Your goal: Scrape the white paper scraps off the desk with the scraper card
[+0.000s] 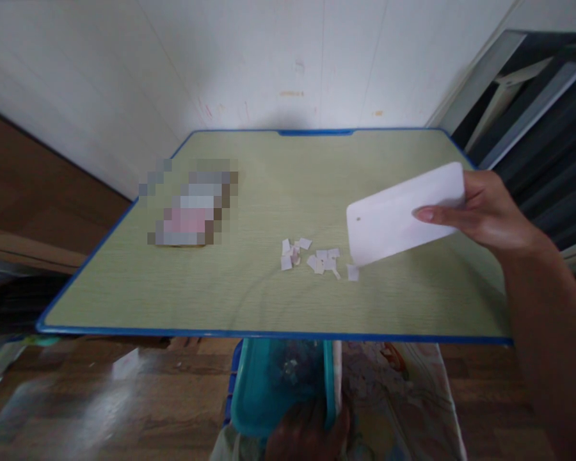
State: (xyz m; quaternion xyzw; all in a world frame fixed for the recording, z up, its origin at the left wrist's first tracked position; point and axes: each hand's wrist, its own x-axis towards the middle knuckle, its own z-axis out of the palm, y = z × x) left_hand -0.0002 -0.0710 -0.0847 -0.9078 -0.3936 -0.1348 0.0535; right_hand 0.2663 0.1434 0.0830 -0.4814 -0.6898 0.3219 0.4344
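My right hand (484, 211) grips a flat white rectangular board (403, 214) with rounded corners and a small hole near its left end. My thumb lies across its face, and the board is tilted above the table. Close to its lower left corner lies a small white paper scrap (352, 273). More scraps sit in two loose clusters, one pile (324, 260) near the board and another pile (292, 253) further left. Below the table's front edge, my left hand (307, 432) holds the near rim of a teal plastic bin (256, 390); its fingers are partly in shadow.
The pale green table (196, 288) has a blue edge and stands against a white wall (249, 64). A pixelated object (187, 208) lies at its left. Patterned cloth (393, 390) is under the table at right. A white piece (125, 363) lies on the wooden floor.
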